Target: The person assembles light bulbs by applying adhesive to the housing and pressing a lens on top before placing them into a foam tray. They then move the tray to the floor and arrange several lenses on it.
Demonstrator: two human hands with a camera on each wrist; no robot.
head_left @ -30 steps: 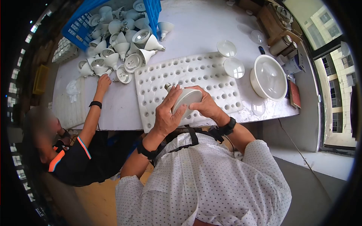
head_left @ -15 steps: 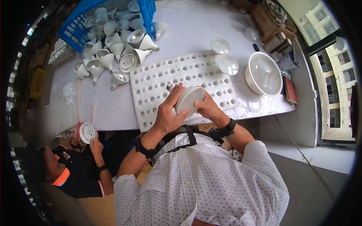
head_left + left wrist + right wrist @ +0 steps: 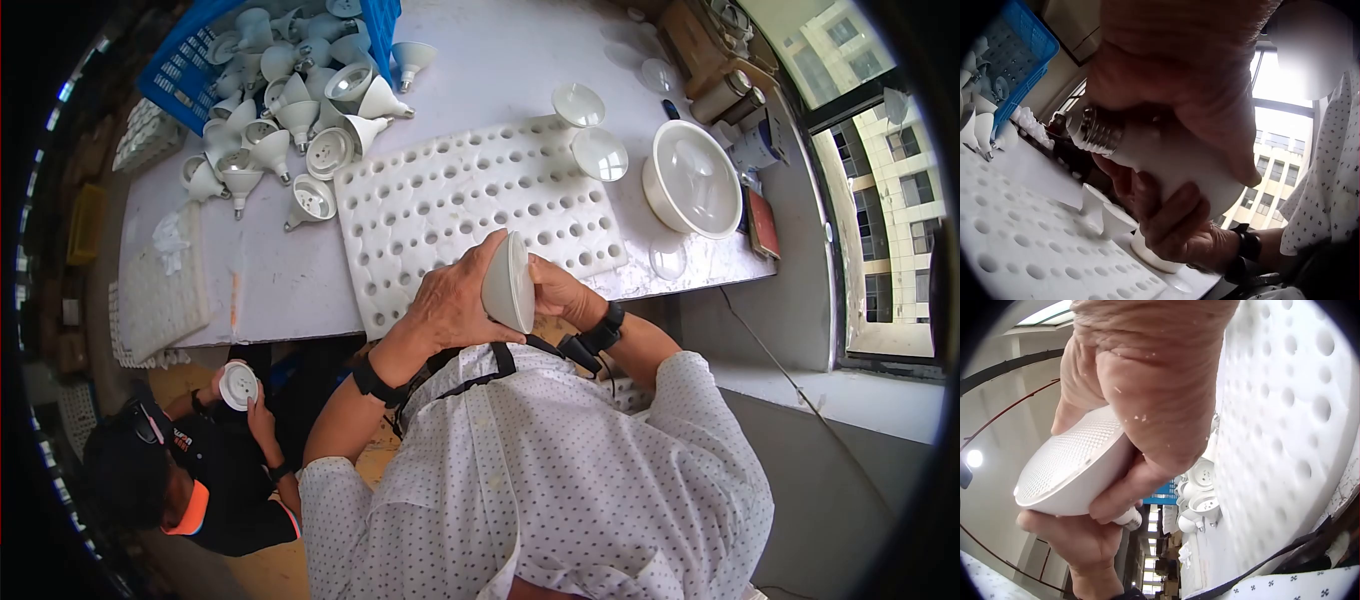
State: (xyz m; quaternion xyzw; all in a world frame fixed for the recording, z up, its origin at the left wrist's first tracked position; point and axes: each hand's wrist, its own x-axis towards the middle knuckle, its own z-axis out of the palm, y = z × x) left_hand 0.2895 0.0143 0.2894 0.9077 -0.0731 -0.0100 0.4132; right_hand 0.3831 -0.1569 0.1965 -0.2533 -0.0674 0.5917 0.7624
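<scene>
Bulb [image 3: 508,288] at centre of head frame, against lower edge of foam tray [image 3: 480,212]. Grip: left hand [image 3: 447,306] and right hand [image 3: 562,292] both pinching it, fingers curled. Advisable, I judge: even pressure, thumbs light on patterned lens [image 3: 1075,450], screw base [image 3: 1099,132] unknocked.

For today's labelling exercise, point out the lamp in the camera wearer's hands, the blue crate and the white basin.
Lamp [image 3: 503,285], head view: side of its shell.
Blue crate [image 3: 382,38], head view: its right wall.
White basin [image 3: 655,198], head view: its outer wall.
</scene>
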